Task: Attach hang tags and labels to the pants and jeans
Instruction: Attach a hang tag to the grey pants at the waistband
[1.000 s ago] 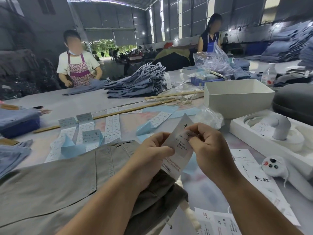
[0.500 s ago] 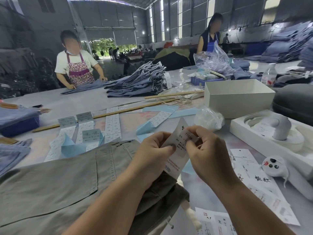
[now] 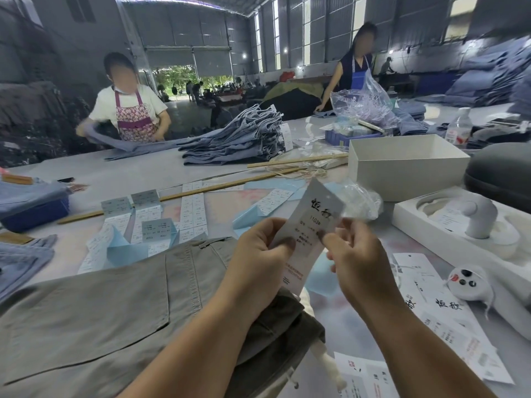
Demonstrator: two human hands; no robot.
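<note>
A white hang tag (image 3: 311,225) with black characters stands upright between my hands, above the table. My left hand (image 3: 260,255) pinches its left edge with thumb and fingers. My right hand (image 3: 352,254) touches the tag's right edge with its thumb tip, the fingers curled and blurred. Grey-olive pants (image 3: 94,311) lie flat under my left forearm, a darker folded part (image 3: 281,326) beneath my left wrist. Sheets of small sticker labels (image 3: 192,211) and pale blue backing strips (image 3: 126,248) lie on the table beyond the pants. More hang tags (image 3: 442,305) lie to the right.
An open white box (image 3: 402,165), a white tray with a device (image 3: 471,222) and a white controller (image 3: 465,281) stand at the right. Wooden sticks (image 3: 201,191) cross the table (image 3: 143,173). A stack of blue jeans (image 3: 244,136) sits mid-table. Two people work at the far side.
The tag has turned upright and risen, its printed face now toward me. My right hand has slid off the tag's front to its right edge. The far-left person lifts a garment.
</note>
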